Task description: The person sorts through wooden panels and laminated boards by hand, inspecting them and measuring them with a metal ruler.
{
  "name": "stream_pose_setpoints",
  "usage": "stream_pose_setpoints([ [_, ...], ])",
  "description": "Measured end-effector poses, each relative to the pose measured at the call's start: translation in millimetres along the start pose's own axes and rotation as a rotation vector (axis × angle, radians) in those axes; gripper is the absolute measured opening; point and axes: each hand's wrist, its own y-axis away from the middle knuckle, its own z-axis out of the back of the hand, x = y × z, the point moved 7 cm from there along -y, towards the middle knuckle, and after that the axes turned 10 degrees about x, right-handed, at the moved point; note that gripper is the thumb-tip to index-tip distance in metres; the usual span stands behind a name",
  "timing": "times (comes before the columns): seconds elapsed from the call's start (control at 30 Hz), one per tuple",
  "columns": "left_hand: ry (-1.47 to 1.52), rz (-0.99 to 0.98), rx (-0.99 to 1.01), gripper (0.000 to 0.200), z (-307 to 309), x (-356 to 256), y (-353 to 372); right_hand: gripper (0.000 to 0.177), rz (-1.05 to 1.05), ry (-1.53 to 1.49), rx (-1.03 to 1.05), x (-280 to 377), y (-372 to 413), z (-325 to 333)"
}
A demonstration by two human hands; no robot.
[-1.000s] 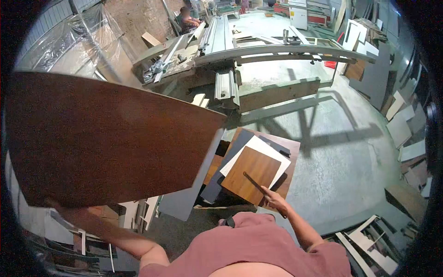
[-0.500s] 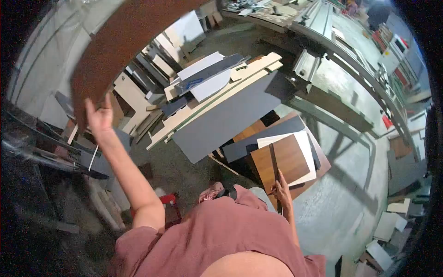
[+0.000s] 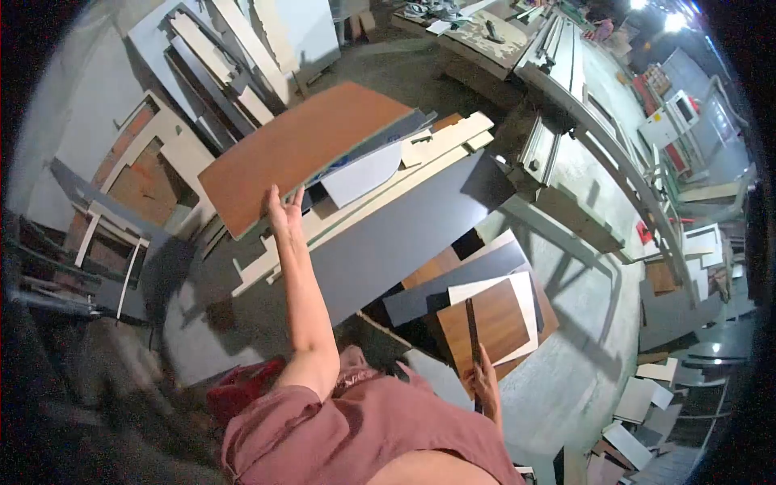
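Observation:
My left hand (image 3: 286, 217) is at the lower edge of a reddish-brown board (image 3: 307, 149), its fingers reaching to the edge and partly apart. That board lies tilted over a stack with a white rounded panel (image 3: 364, 174) and long cream strips (image 3: 404, 170). A large grey panel (image 3: 404, 234) leans below them. My right hand (image 3: 483, 378) is closed around a thin dark strip (image 3: 473, 331), which crosses a wood-grain board (image 3: 493, 323). White and dark boards show beneath the wood-grain board.
Tall offcuts and panels (image 3: 218, 73) lean at the upper left. A machine with long metal rails (image 3: 566, 65) runs along the upper right. Board scraps (image 3: 638, 404) lie on the floor at lower right. A cluttered worktable (image 3: 477, 32) stands at the top.
The reddish-brown board has come down from the upper left onto the stack, my left hand moving right with it. The right hand still holds the dark strip.

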Motion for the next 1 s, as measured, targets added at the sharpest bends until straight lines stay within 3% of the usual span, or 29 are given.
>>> stream_pose_setpoints([
  [0.2, 0.056, 0.208, -0.056, 0.041, 17, 95, -37, 0.048, -0.142, -0.06, -0.067, 28, 6, -35],
  [0.33, 0.024, 0.292, 0.04, 0.046, 37, 149, -62, 0.048, -0.214, -0.052, -0.164, 19, 17, -47],
  [0.4, 0.04, 0.319, -0.046, 0.045, 61, 175, -72, 0.048, -0.163, -0.063, -0.179, 12, 24, -52],
  [0.47, 0.129, 0.393, 0.002, 0.045, 95, 202, -91, 0.048, -0.107, -0.009, -0.158, -2, 24, -53],
  [0.53, 0.158, 0.364, -0.074, 0.04, 120, 210, -93, 0.048, -0.182, -0.096, -0.18, 4, 35, -58],
  [0.6, 0.171, 0.407, 0.013, 0.045, 125, 213, -94, 0.048, -0.206, -0.156, -0.186, 7, 41, -65],
  [0.67, 0.068, 0.399, -0.088, 0.05, 127, 207, -95, 0.047, -0.159, -0.172, -0.217, 15, 38, -70],
  [0.7, 0.119, 0.453, -0.109, 0.054, 166, 222, -115, 0.049, -0.153, -0.197, -0.233, 3, 37, -70],
  [0.77, -0.051, 0.479, -0.239, 0.062, 146, 206, -101, 0.051, -0.248, -0.189, -0.184, -9, 37, -68],
  [0.83, -0.049, 0.657, -0.338, 0.076, 148, 208, -98, 0.05, -0.284, -0.202, -0.168, 4, 30, -71],
  [0.9, -0.049, 0.726, -0.447, 0.074, 148, 207, -96, 0.049, -0.226, -0.154, -0.19, 22, 20, -76],
  [0.93, -0.058, 0.729, -0.428, 0.074, 142, 206, -98, 0.049, -0.289, -0.245, -0.127, 21, 24, -78],
  [1.0, -0.004, 0.795, -0.487, 0.07, 136, 204, -90, 0.046, -0.347, -0.093, -0.171, 25, 23, -75],
])
